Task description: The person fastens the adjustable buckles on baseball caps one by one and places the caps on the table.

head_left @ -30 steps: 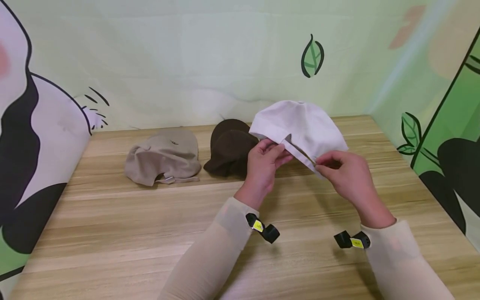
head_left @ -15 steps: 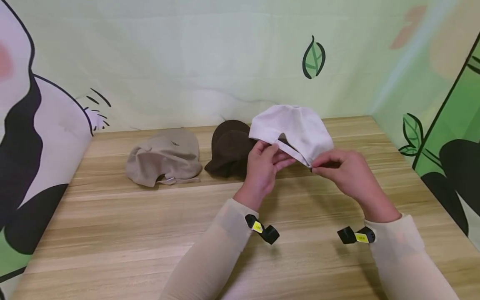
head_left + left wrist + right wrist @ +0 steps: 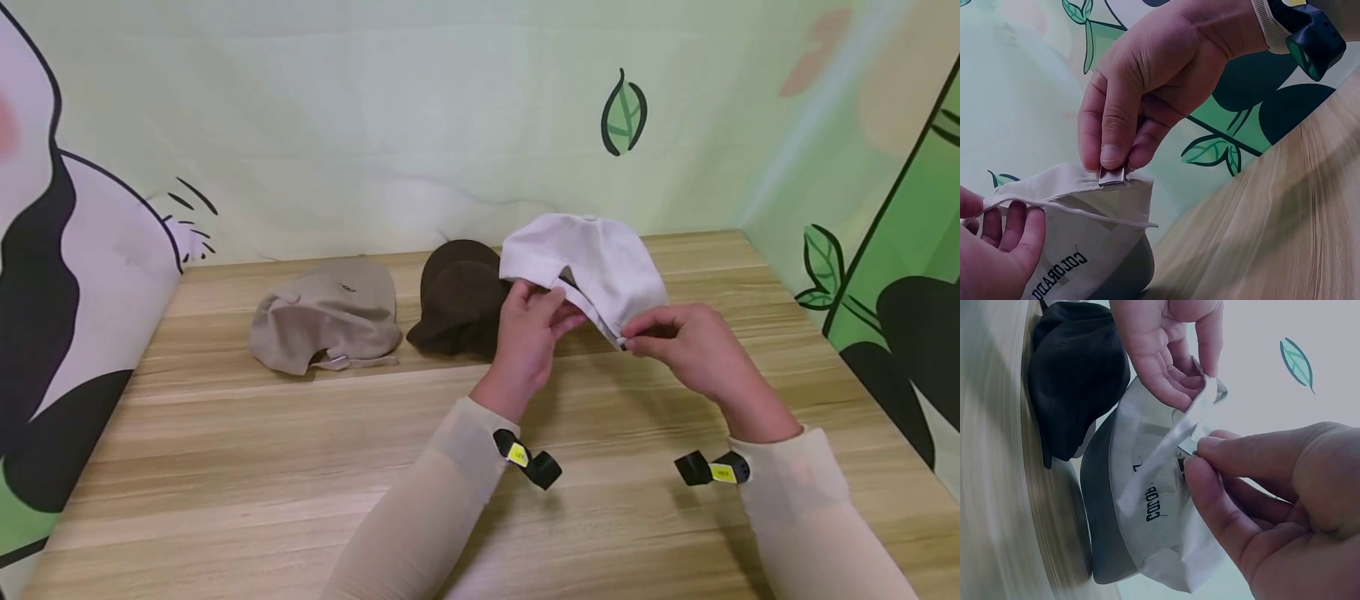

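Observation:
A white baseball cap (image 3: 588, 262) is held up off the table, its back opening towards me. Dark lettering and a grey brim (image 3: 1110, 519) show on it in the right wrist view. My left hand (image 3: 528, 333) grips the cap's back edge and strap (image 3: 1072, 209), the thumb on top. At the other end of the opening, my right hand (image 3: 686, 350) pinches a small metal buckle (image 3: 1112, 177) between thumb and forefinger. The strap's loose end hangs free below the buckle in the right wrist view.
On the wooden table (image 3: 315, 467), a dark brown cap (image 3: 461, 304) lies just left of the white one. Farther left lies a beige cap (image 3: 330, 312) with a strap and buckle. A printed cloth backdrop (image 3: 337, 125) stands behind the table.
My right hand has moved slightly left, bringing the cap's right side with it. The cap's top sits a little lower and its back opening looks narrower. My left hand has hardly moved.

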A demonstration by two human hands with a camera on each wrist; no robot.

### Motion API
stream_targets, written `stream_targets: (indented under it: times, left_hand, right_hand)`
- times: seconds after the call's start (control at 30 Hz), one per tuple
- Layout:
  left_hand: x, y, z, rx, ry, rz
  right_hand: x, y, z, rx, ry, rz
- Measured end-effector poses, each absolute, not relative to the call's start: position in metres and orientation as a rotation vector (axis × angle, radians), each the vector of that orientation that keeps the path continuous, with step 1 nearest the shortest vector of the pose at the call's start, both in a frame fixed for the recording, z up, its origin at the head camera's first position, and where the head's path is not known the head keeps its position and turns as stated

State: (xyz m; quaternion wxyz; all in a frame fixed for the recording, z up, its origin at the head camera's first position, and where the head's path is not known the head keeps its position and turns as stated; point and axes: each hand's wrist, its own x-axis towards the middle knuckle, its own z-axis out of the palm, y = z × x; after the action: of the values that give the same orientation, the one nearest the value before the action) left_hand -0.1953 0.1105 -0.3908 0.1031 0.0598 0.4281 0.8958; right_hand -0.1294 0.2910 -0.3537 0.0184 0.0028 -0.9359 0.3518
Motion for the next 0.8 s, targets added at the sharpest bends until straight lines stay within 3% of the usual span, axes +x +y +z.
stream_targets:
  times: [0.3, 0.8]
  left_hand:
    - [-0.195, 0.106, -0.388, 0.263, 1.344, 2.625]
    - [-0.2, 0.1, -0.383, 0.094, 1.39, 2.747]
  right_hand:
    - [-0.13, 0.29, -0.355, 0.018, -2.928, 1.147]
    - [-0.129, 0.292, -0.359, 0.043, -2.807, 1.188]
